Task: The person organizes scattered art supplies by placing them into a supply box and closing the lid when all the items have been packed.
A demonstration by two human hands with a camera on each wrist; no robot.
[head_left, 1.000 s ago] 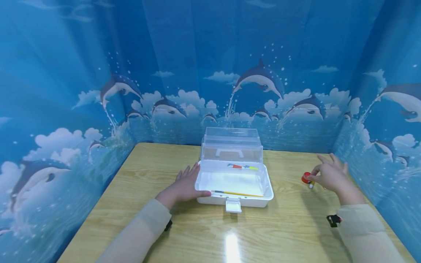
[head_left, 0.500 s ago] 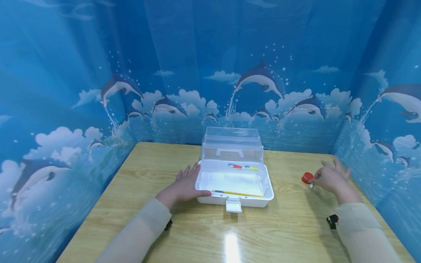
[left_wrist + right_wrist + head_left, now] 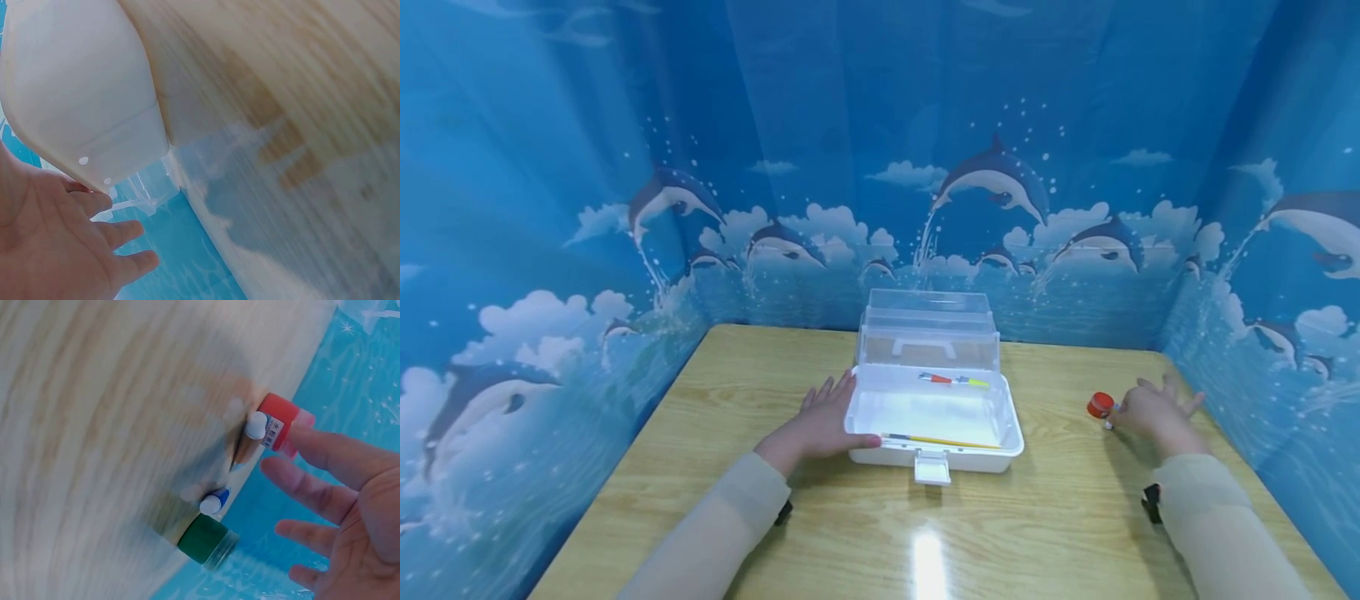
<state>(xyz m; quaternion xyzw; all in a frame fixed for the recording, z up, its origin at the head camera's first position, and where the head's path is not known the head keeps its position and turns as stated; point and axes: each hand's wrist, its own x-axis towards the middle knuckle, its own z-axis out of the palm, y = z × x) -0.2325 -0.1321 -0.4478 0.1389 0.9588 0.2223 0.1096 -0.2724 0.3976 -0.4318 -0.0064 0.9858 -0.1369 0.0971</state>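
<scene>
Right grip (image 3: 1153,414) hovers with fingers spread and relaxed, one fingertip (image 3: 306,439) touching the red-capped jar (image 3: 279,422) that stands on the bench (image 3: 1060,508) near its right edge. Just beside that jar stand a white-tipped tube (image 3: 253,427), a blue-and-white tube (image 3: 214,501) and a green-capped jar (image 3: 204,540). Left grip (image 3: 822,423) lies flat, fingers straight, against the left wall of the open white box (image 3: 865,450) at the bench's middle.
</scene>
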